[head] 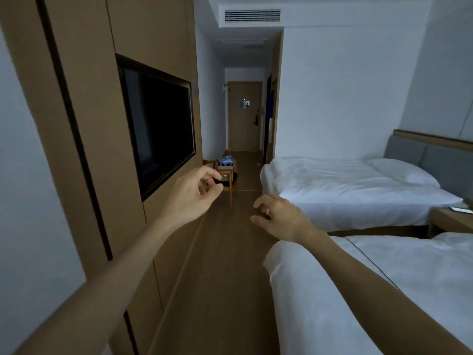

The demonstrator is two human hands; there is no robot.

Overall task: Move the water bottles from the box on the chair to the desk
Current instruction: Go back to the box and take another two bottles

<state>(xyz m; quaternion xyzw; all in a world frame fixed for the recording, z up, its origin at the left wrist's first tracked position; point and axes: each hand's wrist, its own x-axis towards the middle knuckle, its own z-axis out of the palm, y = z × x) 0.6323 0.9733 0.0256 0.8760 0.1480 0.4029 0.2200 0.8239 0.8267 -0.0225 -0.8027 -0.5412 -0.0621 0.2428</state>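
- The left hand (195, 191) is held out in front at about 11 o'clock, empty, its fingers loosely curled with thumb and forefinger near each other but not closed on anything.
- The right hand (277, 217) is out at about 1 o'clock, also empty, fingers bent and spread apart.
- The chair (228, 178), wooden, stands well ahead at 12 o'clock, beside the wood-panelled wall (84, 98), partly hidden behind the left hand.
- The box (225, 163) sits on the chair; blue-and-white tops inside it look like the water bottles (226, 159), though they are too small to tell apart.
- A dark television (161, 126) is set into the wall at 10 o'clock.
- Two beds with white covers lie to the right: the far bed (345, 190) at 2 o'clock, the near bed (384, 290) at 4 o'clock.
- A closed door (244, 116) ends the corridor at 12 o'clock.
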